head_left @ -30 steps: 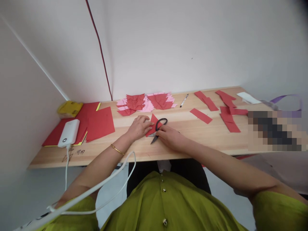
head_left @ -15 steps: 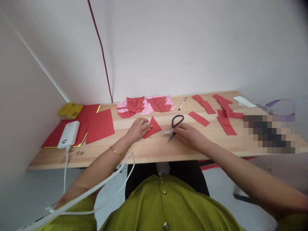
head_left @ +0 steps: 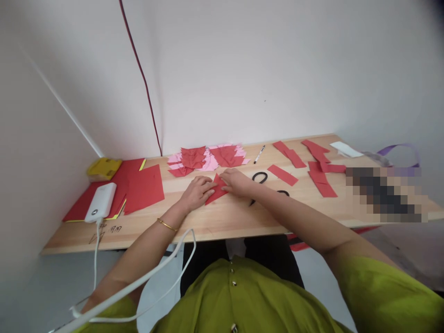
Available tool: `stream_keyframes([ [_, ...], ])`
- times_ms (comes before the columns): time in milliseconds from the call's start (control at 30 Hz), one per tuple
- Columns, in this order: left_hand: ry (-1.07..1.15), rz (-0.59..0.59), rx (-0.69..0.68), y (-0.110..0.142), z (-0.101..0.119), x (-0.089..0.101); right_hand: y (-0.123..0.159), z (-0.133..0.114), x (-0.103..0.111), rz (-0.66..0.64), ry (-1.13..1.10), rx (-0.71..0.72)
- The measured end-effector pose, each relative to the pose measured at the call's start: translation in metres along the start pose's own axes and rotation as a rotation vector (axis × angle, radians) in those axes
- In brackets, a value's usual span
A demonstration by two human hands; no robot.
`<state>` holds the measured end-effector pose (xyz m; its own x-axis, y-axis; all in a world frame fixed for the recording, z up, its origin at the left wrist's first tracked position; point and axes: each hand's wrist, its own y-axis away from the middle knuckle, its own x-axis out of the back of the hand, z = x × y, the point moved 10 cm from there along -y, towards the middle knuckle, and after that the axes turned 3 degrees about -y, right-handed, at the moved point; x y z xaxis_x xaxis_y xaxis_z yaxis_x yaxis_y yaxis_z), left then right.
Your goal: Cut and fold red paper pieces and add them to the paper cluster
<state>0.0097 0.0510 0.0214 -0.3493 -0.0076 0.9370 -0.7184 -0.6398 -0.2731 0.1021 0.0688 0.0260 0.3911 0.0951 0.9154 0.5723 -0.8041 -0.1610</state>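
Note:
A folded red paper triangle lies on the wooden table in front of me, its point facing away. My left hand holds its left side, fingers pressed together on the paper. From the other side, my right hand grips the triangle's right edge near the tip, with its fingers closed. Scissors with black handles rest on the table beside my right forearm, which hides part of them.
Pleated red and pink paper pieces lie at the back beside a pen. Red strips are scattered to the right. Red sheets and a white power bank sit at left. A white cable crosses my left arm.
My right hand has let go of the scissors, leaving them on the table, and moved left onto the red triangle. My left hand has stayed on the paper.

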Motion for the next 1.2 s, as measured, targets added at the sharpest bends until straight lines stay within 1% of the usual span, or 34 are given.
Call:
stream_keyframes([
  [67,-0.011,-0.019,0.006,0.0,0.001,-0.001,-0.007,0.003,-0.008,-0.056,0.023,-0.042],
  [133,-0.015,-0.034,0.024,0.0,0.0,-0.002,-0.009,0.008,-0.007,-0.052,0.016,-0.083],
  [233,-0.001,-0.041,0.056,0.0,-0.003,-0.003,-0.004,0.017,0.003,0.003,0.014,-0.137],
  [300,0.005,-0.047,0.054,0.0,-0.002,-0.003,0.005,0.031,0.017,0.057,0.021,-0.193],
  [367,-0.001,-0.052,0.041,0.0,-0.001,-0.003,0.019,0.054,0.038,0.118,0.028,-0.265],
  [400,-0.005,-0.053,0.038,0.0,-0.001,-0.003,0.029,0.07,0.051,0.154,0.027,-0.312],
  [467,-0.006,-0.048,0.041,0.0,-0.002,-0.003,0.058,0.109,0.085,0.299,-0.016,-0.458],
  [500,-0.004,-0.043,0.044,0.0,-0.002,-0.003,0.074,0.13,0.101,0.353,-0.02,-0.543],
  [533,-0.003,-0.037,0.045,0.0,-0.002,-0.003,0.092,0.151,0.114,0.379,-0.008,-0.639],
  [600,-0.005,-0.023,0.043,0.0,-0.002,-0.002,0.125,0.186,0.132,0.386,0.026,-0.811],
  [667,-0.011,-0.01,0.039,0.0,-0.002,-0.002,0.148,0.206,0.139,0.319,0.077,-0.902],
  [733,-0.015,0.001,0.033,0.0,-0.001,-0.001,0.16,0.207,0.145,0.31,0.218,-0.918],
  [767,-0.016,0.006,0.029,0.0,-0.001,-0.001,0.162,0.203,0.143,0.303,0.259,-0.9],
  [800,-0.016,0.011,0.026,0.0,0.0,-0.001,0.162,0.197,0.136,0.279,0.269,-0.875],
  [833,-0.016,0.014,0.022,0.0,0.0,-0.001,0.158,0.19,0.124,0.233,0.247,-0.832],
  [867,-0.016,0.016,0.019,0.0,0.0,0.0,0.153,0.183,0.11,0.177,0.209,-0.775],
  [933,-0.012,0.02,0.018,0.0,0.001,0.0,0.142,0.166,0.086,0.105,0.163,-0.639],
  [967,-0.009,0.021,0.02,0.0,0.001,0.0,0.138,0.16,0.078,0.09,0.182,-0.59],
  [1000,-0.004,0.023,0.022,0.0,0.0,0.0,0.136,0.158,0.075,0.095,0.212,-0.576],
  [1067,0.01,0.029,0.031,0.0,-0.001,0.001,0.138,0.165,0.081,0.162,0.312,-0.637],
  [1133,0.03,0.046,0.047,0.0,-0.002,0.002,0.143,0.173,0.095,0.259,0.407,-0.728],
  [1167,0.043,0.057,0.057,0.0,-0.003,0.004,0.144,0.174,0.1,0.286,0.421,-0.736],
  [1200,0.054,0.071,0.067,0.0,-0.004,0.005,0.141,0.173,0.101,0.292,0.407,-0.712],
])
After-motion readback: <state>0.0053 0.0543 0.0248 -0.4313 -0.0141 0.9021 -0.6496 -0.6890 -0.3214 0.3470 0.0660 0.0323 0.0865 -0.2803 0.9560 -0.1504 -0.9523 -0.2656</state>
